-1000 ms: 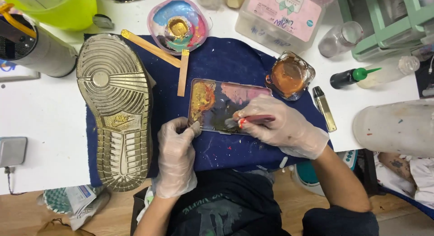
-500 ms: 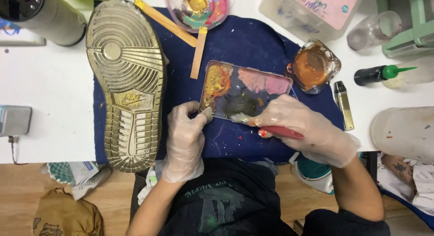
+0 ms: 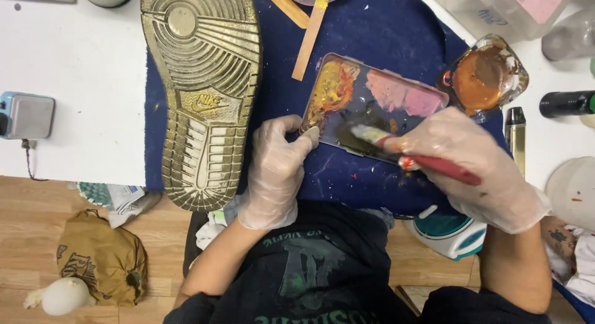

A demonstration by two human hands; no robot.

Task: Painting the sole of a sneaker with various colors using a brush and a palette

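Note:
Both hands wear thin clear gloves. My left hand (image 3: 274,169) pinches the near left corner of a rectangular clear paint tray (image 3: 372,104) smeared with yellow, pink and dark paint. My right hand (image 3: 477,169) grips a red-handled brush (image 3: 427,164), its tip in the dark paint at the tray's near edge. The tray lies on a dark blue cloth (image 3: 384,32). A shoe lies sole-up, its gold sole (image 3: 201,88) left of my left hand.
A clear cup of orange-brown paint (image 3: 486,76) stands right of the tray. Two wooden sticks (image 3: 308,35) lie behind it. A dark bottle (image 3: 565,104) and a slim tube (image 3: 515,135) lie at right. A grey box (image 3: 26,115) sits at left; a brown bag (image 3: 102,256) lies on the floor.
The view has dropped and closed in on the tray. My right hand has drawn the brush toward the tray's near edge. My left hand stays on the tray corner.

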